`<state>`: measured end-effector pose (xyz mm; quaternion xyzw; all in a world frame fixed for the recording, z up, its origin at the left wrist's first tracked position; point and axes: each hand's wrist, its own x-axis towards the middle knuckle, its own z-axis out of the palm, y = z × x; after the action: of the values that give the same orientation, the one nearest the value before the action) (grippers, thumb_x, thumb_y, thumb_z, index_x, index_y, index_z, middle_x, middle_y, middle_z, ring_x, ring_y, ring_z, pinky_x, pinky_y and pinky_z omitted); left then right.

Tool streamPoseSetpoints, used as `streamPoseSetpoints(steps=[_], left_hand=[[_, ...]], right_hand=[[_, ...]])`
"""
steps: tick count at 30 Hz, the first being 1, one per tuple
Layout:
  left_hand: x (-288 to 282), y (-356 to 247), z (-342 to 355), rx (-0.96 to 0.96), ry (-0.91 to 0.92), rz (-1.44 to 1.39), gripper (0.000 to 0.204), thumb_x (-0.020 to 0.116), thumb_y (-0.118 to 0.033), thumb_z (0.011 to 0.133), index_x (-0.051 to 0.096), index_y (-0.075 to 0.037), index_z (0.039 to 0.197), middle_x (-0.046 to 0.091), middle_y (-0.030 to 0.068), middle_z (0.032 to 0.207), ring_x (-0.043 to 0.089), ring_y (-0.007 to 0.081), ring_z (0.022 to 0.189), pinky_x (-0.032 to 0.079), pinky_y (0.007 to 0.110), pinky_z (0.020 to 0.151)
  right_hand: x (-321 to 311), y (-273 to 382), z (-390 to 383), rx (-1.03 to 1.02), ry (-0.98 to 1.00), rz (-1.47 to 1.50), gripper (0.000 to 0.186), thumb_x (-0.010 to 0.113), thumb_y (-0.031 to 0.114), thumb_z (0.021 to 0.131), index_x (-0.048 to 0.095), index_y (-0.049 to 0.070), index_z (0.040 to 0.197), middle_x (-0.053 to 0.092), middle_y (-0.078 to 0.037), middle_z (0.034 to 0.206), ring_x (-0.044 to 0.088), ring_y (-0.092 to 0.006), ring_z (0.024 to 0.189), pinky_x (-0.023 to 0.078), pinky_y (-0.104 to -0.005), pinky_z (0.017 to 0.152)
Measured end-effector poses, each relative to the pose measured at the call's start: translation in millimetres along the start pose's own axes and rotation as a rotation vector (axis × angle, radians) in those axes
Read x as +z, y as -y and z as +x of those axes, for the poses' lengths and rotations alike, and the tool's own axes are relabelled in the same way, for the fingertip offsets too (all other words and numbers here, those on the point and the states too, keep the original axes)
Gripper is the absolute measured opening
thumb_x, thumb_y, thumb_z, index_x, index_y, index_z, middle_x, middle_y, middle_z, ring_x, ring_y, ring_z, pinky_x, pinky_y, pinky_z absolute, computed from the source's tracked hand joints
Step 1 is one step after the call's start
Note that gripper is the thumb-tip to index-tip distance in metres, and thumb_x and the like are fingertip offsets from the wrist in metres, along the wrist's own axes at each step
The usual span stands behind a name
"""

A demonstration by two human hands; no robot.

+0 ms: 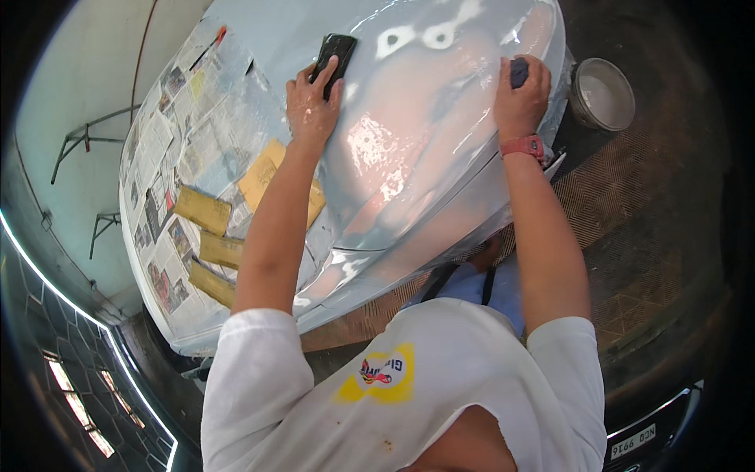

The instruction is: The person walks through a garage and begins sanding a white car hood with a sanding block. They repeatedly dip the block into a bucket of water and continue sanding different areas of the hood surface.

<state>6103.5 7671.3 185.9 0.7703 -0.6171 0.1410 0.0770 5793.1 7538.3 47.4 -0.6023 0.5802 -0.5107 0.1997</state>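
My left hand (312, 102) lies over a black block (340, 49), which looks like a wet sanding block, with the fingers stretched along it. The block rests on a wet, pale grey car body panel (409, 118) that has pinkish and white patches. Toward the panel's right edge, my right hand (521, 102) grips a dark, crumpled pad (519, 72), perhaps a sponge or cloth, with the fingers curled round it. Water shines on the surface between both hands.
Newspaper sheets (161, 134) cover the panel's left part. Several yellow sandpaper pieces (203, 207) lie on them. A round bucket (625, 106) with whitish liquid stands beyond the right edge. Wall brackets (79, 140) stick out at the left. Another car's front (661, 421) shows at lower right.
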Motion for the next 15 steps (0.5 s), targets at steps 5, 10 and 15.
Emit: streamPoseSetpoints(steps=[5,10,15], left_hand=[[-31.8,-45.5,-113.8,0.067,0.153,-0.062,0.052,0.085,-0.028,0.095,0.076,-0.034,0.146,0.070,0.0158,0.141,0.065,0.0395,0.118,0.056,0.048,0.105],[-40.2,-37.0,-112.8,0.088,0.239,-0.114,0.054,0.085,-0.023,0.093,0.076,-0.035,0.145,0.071,0.0157,0.141,0.065,0.0399,0.120,0.055,0.047,0.108],[-4.1,13.0,-3.9,-0.041,-0.037,0.004,0.046,0.079,-0.027,0.100,0.075,-0.029,0.147,0.071,0.0168,0.132,0.066,0.0401,0.112,0.056,0.048,0.097]], right_hand=[[-7.7,-16.2,9.4,0.013,-0.034,-0.067,0.030,0.082,0.028,0.098,0.070,0.009,0.119,0.072,-0.011,0.124,0.066,-0.0359,0.124,0.050,-0.0509,0.109],[-15.5,-11.7,8.2,0.042,-0.006,-0.050,0.031,0.082,0.028,0.098,0.070,0.008,0.119,0.071,-0.011,0.122,0.065,-0.0376,0.122,0.052,-0.0509,0.107],[-4.5,4.4,4.5,0.039,0.009,0.012,0.030,0.082,0.026,0.097,0.069,0.009,0.119,0.070,-0.012,0.123,0.065,-0.0386,0.121,0.053,-0.0509,0.104]])
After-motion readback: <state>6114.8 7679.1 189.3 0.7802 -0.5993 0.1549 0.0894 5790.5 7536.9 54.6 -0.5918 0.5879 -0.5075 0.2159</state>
